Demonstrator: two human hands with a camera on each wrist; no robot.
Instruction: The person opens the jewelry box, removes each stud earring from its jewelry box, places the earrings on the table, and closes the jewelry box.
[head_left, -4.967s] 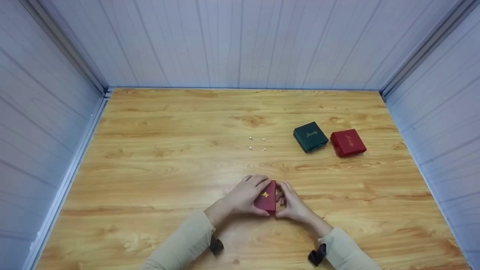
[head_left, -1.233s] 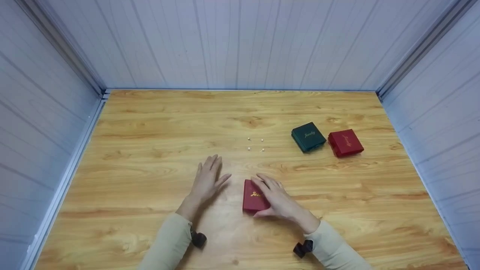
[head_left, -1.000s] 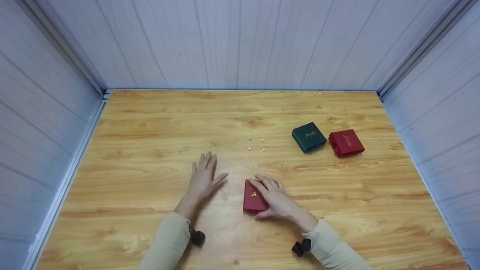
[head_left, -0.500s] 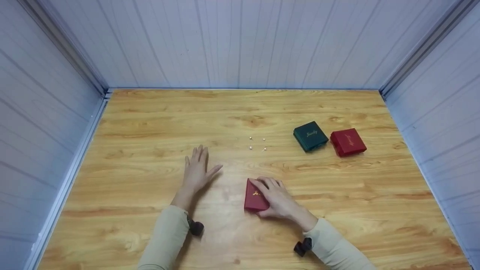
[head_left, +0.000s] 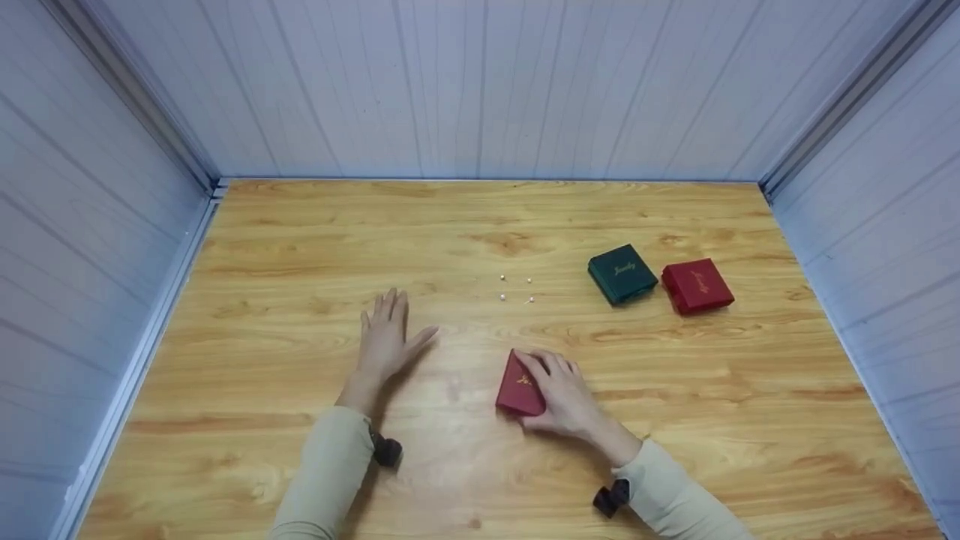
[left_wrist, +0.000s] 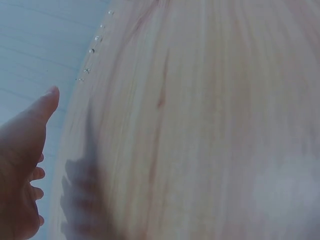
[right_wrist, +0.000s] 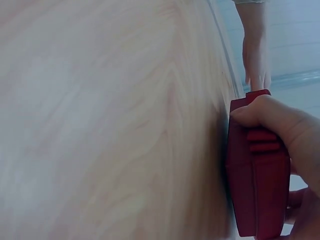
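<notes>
My right hand (head_left: 568, 396) grips a small red jewelry box (head_left: 517, 391) with gold lettering, in front of me near the middle of the table. The right wrist view shows the thumb pressed on one side of this box (right_wrist: 245, 175), with the other fingers partly hidden behind it. To the left, my left hand (head_left: 382, 343) is spread with straight fingers and thumb out, holding nothing. Its shadow falls on the wood in the left wrist view. Several tiny pearl stud earrings (head_left: 502, 298) lie beyond both hands.
A dark green jewelry box (head_left: 623, 273) and a second red jewelry box (head_left: 697, 286) sit side by side at the back right of the wooden table (head_left: 337, 225). Pale panel walls (head_left: 480, 90) enclose the table at the back and both sides.
Five seconds ago both hands were on the red box; the left has since let go and moved left. The right hand has just shifted the box slightly right and turned it.
</notes>
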